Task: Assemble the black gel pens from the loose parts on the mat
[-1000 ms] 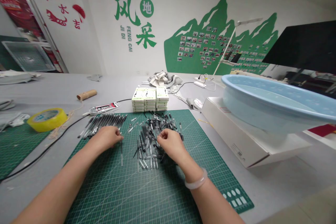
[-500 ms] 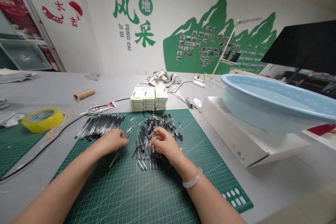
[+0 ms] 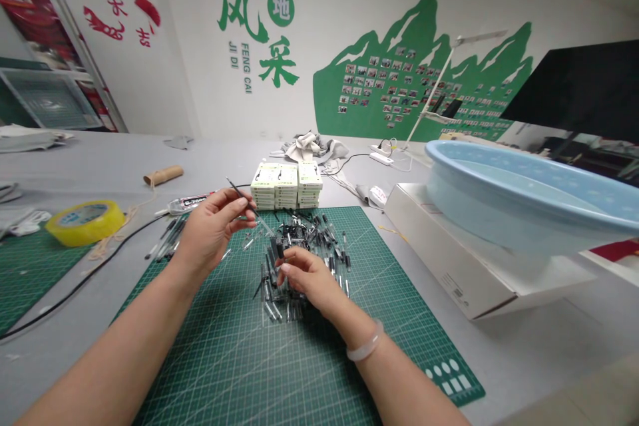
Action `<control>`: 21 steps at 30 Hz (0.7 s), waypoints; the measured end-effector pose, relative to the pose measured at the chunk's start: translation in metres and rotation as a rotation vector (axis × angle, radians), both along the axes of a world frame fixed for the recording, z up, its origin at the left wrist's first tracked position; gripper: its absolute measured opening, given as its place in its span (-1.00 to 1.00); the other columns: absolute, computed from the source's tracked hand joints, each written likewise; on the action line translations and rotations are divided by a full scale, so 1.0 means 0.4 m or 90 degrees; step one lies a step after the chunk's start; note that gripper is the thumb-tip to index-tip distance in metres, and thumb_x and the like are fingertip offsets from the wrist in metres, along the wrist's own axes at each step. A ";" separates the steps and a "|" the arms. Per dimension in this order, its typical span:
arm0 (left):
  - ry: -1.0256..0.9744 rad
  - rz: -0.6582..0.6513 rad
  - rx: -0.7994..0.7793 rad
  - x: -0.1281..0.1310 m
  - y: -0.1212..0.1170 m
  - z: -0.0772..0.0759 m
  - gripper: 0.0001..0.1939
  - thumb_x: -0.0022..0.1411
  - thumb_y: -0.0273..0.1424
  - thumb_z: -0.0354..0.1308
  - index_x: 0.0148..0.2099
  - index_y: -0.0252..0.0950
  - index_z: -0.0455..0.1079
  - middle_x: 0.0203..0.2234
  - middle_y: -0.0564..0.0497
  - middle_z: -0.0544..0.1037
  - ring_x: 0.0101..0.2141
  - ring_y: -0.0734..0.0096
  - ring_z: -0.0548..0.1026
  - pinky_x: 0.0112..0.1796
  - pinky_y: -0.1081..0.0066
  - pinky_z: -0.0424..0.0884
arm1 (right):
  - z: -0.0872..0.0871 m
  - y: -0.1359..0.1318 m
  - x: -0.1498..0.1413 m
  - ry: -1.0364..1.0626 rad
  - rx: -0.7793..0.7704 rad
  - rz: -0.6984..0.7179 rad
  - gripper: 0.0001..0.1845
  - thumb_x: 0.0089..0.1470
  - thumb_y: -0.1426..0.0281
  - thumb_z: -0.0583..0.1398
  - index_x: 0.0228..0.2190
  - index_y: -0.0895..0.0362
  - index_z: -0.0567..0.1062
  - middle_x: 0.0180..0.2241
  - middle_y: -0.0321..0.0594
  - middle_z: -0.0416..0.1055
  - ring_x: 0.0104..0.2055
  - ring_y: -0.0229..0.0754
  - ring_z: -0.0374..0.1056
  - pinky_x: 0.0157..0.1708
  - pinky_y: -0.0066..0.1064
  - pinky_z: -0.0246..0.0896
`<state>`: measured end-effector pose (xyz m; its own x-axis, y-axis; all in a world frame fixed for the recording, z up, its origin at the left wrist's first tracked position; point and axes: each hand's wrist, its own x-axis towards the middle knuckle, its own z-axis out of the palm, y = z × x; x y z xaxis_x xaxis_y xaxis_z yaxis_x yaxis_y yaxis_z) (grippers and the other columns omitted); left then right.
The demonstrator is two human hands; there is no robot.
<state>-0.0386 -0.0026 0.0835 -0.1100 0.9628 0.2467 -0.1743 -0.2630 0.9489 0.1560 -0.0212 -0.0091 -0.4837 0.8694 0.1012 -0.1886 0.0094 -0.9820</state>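
My left hand [image 3: 215, 223] is raised above the mat and pinches a slim pen [image 3: 263, 223]. This pen is tilted, with a thin dark end up to the left and a clear part sloping down to the right. Lower down, my right hand [image 3: 308, 277] has its fingers closed round a black pen cap [image 3: 279, 250], near the pen's lower end. Beneath and behind the right hand lies a heap of black caps and clear pen parts [image 3: 327, 236]. A row of pens [image 3: 167, 239] lies partly hidden behind my left hand.
A green cutting mat [image 3: 224, 359] lies under the work. Stacked small boxes [image 3: 285, 180] stand behind the heap. Yellow tape [image 3: 84, 221] and a cable are at left. On the right, a blue basin [image 3: 499, 213] rests on a white box [image 3: 449, 266].
My left hand has risen from the mat beside the row of pens and now holds a pen up. My right hand has shifted slightly down and left, with a black cap at its fingertips.
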 end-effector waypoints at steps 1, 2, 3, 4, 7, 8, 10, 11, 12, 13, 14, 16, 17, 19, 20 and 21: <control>-0.005 0.001 0.000 0.002 -0.001 -0.001 -0.80 0.07 -0.35 0.25 -0.24 -0.31 0.44 -0.41 0.05 0.49 -0.45 0.53 0.45 -0.40 0.50 0.46 | 0.000 0.001 0.000 0.001 -0.004 0.004 -0.76 0.02 0.23 0.23 -0.29 0.10 0.40 -0.53 -0.34 0.42 -0.64 -0.41 0.02 -0.62 -0.53 -0.12; -0.010 -0.004 -0.002 0.004 -0.002 -0.002 -0.80 0.07 -0.35 0.25 -0.24 -0.32 0.44 -0.41 0.05 0.49 -0.45 0.53 0.45 -0.40 0.50 0.46 | 0.001 0.002 0.000 0.003 -0.008 0.008 -0.75 0.02 0.22 0.24 -0.29 0.10 0.40 -0.53 -0.33 0.42 -0.65 -0.41 0.01 -0.63 -0.53 -0.14; -0.014 -0.010 -0.006 0.005 -0.003 -0.003 -0.80 0.08 -0.35 0.25 -0.23 -0.32 0.44 -0.41 0.04 0.50 -0.46 0.53 0.45 -0.40 0.50 0.46 | 0.001 0.002 0.001 0.005 -0.010 0.010 -0.75 0.03 0.22 0.23 -0.29 0.11 0.40 -0.53 -0.33 0.42 -0.65 -0.42 0.00 -0.63 -0.53 -0.15; -0.018 -0.015 -0.011 0.006 -0.004 -0.005 -0.80 0.08 -0.35 0.25 -0.23 -0.33 0.44 -0.41 0.04 0.50 -0.46 0.53 0.45 -0.40 0.50 0.47 | 0.002 0.003 0.001 0.007 -0.009 0.013 -0.75 0.03 0.22 0.23 -0.29 0.11 0.40 -0.53 -0.33 0.42 -0.65 -0.42 -0.01 -0.64 -0.53 -0.17; -0.028 -0.023 -0.021 0.008 -0.003 -0.009 -0.81 0.08 -0.36 0.25 -0.24 -0.33 0.44 -0.40 0.04 0.50 -0.47 0.54 0.46 -0.41 0.52 0.46 | 0.002 0.003 0.001 0.013 0.000 0.016 -0.78 0.04 0.25 0.22 -0.29 0.12 0.42 -0.53 -0.32 0.42 -0.65 -0.42 0.00 -0.64 -0.53 -0.18; -0.030 -0.023 -0.022 0.009 -0.002 -0.010 -0.81 0.08 -0.36 0.25 -0.24 -0.34 0.44 -0.40 0.03 0.50 -0.47 0.55 0.46 -0.42 0.53 0.46 | 0.002 0.003 0.001 0.013 0.002 0.017 -0.79 0.04 0.26 0.22 -0.30 0.12 0.42 -0.53 -0.32 0.43 -0.65 -0.42 0.00 -0.63 -0.52 -0.17; -0.032 -0.025 -0.023 0.011 0.000 -0.013 -0.81 0.08 -0.36 0.25 -0.24 -0.34 0.44 -0.40 0.03 0.50 -0.47 0.54 0.46 -0.42 0.53 0.46 | 0.002 0.003 0.001 0.014 0.003 0.014 -0.80 0.04 0.27 0.23 -0.30 0.12 0.43 -0.53 -0.32 0.43 -0.64 -0.42 0.00 -0.62 -0.52 -0.16; -0.032 -0.026 -0.024 0.013 0.001 -0.014 -0.81 0.08 -0.36 0.26 -0.24 -0.34 0.44 -0.40 0.03 0.51 -0.46 0.54 0.47 -0.42 0.53 0.46 | 0.002 0.002 0.001 0.015 0.004 0.013 -0.80 0.04 0.28 0.22 -0.29 0.12 0.43 -0.52 -0.32 0.43 -0.64 -0.41 0.00 -0.62 -0.52 -0.15; -0.032 -0.026 -0.026 0.014 0.002 -0.015 -0.81 0.08 -0.36 0.26 -0.24 -0.34 0.44 -0.40 0.03 0.51 -0.46 0.54 0.47 -0.42 0.53 0.46 | 0.003 0.002 0.001 0.015 0.006 0.014 -0.80 0.04 0.28 0.22 -0.29 0.12 0.44 -0.52 -0.32 0.43 -0.64 -0.41 0.00 -0.61 -0.52 -0.14; -0.032 -0.027 -0.028 0.015 0.003 -0.017 -0.80 0.08 -0.36 0.26 -0.24 -0.34 0.44 -0.39 0.03 0.51 -0.46 0.54 0.47 -0.42 0.53 0.46 | 0.003 0.003 0.001 0.016 0.009 0.014 -0.81 0.04 0.29 0.22 -0.29 0.12 0.44 -0.53 -0.32 0.43 -0.63 -0.41 0.01 -0.60 -0.52 -0.14; -0.030 -0.028 -0.032 0.016 0.003 -0.018 -0.80 0.07 -0.36 0.26 -0.24 -0.34 0.44 -0.40 0.02 0.51 -0.46 0.54 0.46 -0.42 0.53 0.46 | 0.002 0.003 0.002 0.015 0.011 0.014 -0.81 0.04 0.29 0.22 -0.29 0.12 0.44 -0.53 -0.32 0.43 -0.63 -0.40 0.01 -0.60 -0.51 -0.13; -0.021 -0.029 -0.035 0.015 0.003 -0.019 -0.79 0.07 -0.36 0.26 -0.24 -0.35 0.44 -0.40 0.02 0.50 -0.46 0.53 0.46 -0.42 0.52 0.46 | 0.001 0.003 0.002 0.010 0.013 0.013 -0.82 0.04 0.29 0.22 -0.30 0.12 0.45 -0.53 -0.33 0.43 -0.63 -0.40 0.02 -0.59 -0.51 -0.12; -0.012 -0.031 -0.033 0.015 0.002 -0.019 -0.79 0.07 -0.35 0.26 -0.23 -0.35 0.43 -0.40 0.02 0.50 -0.46 0.52 0.46 -0.41 0.50 0.46 | 0.000 0.002 0.002 0.007 0.014 0.009 -0.82 0.04 0.30 0.22 -0.30 0.12 0.45 -0.53 -0.33 0.43 -0.62 -0.39 0.03 -0.58 -0.50 -0.11; 0.016 -0.037 -0.013 0.013 -0.001 -0.017 -0.79 0.08 -0.33 0.25 -0.23 -0.33 0.42 -0.39 0.02 0.49 -0.45 0.50 0.45 -0.40 0.45 0.47 | 0.000 0.001 0.001 0.002 0.013 0.001 -0.82 0.03 0.30 0.23 -0.31 0.12 0.45 -0.54 -0.34 0.43 -0.61 -0.38 0.08 -0.56 -0.50 -0.07; 0.038 -0.041 0.003 0.012 -0.003 -0.015 -0.79 0.09 -0.32 0.24 -0.23 -0.32 0.42 -0.38 0.02 0.49 -0.45 0.49 0.45 -0.40 0.43 0.47 | 0.001 0.000 0.000 0.001 0.013 -0.003 -0.83 0.02 0.31 0.23 -0.32 0.12 0.45 -0.54 -0.34 0.43 -0.60 -0.37 0.12 -0.53 -0.49 -0.03; 0.068 -0.048 0.018 0.012 -0.006 -0.013 -0.79 0.11 -0.31 0.22 -0.23 -0.31 0.42 -0.38 0.02 0.48 -0.45 0.48 0.44 -0.41 0.42 0.47 | 0.003 -0.002 -0.001 0.004 0.015 -0.008 -0.83 0.01 0.31 0.24 -0.32 0.12 0.45 -0.53 -0.33 0.43 -0.58 -0.35 0.18 -0.50 -0.48 0.01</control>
